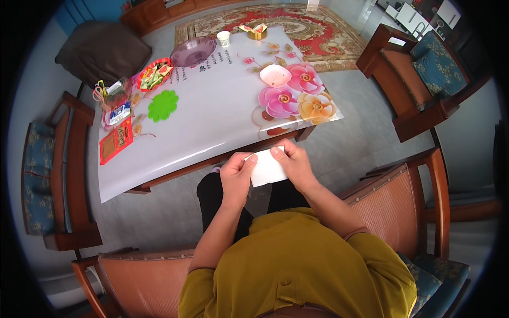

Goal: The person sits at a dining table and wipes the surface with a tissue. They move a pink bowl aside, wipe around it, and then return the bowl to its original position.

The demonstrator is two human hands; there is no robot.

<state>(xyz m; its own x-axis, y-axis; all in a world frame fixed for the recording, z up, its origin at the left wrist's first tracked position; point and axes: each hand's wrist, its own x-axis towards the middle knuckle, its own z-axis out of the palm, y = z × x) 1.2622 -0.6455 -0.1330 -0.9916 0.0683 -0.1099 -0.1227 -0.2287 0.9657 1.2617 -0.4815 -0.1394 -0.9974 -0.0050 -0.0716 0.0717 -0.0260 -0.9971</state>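
Note:
A small white square of paper [268,168], which looks like a folded tissue, is stretched between my two hands above my lap. My left hand [235,172] pinches its left edge, the thumb lying on top. On the opposite side my right hand [295,162] grips the upper right corner between thumb and fingers. The paper faces up, roughly flat, just short of the near edge of the table [212,114]. Most of my fingertips are hidden beneath it.
On the flowered table cover lie a green flower-shaped mat [163,105], a red packet [116,141], a red snack dish [155,74], a purple bowl [194,51], a white cup [224,38] and a pink dish [275,76]. Wooden chairs [405,95] flank the table.

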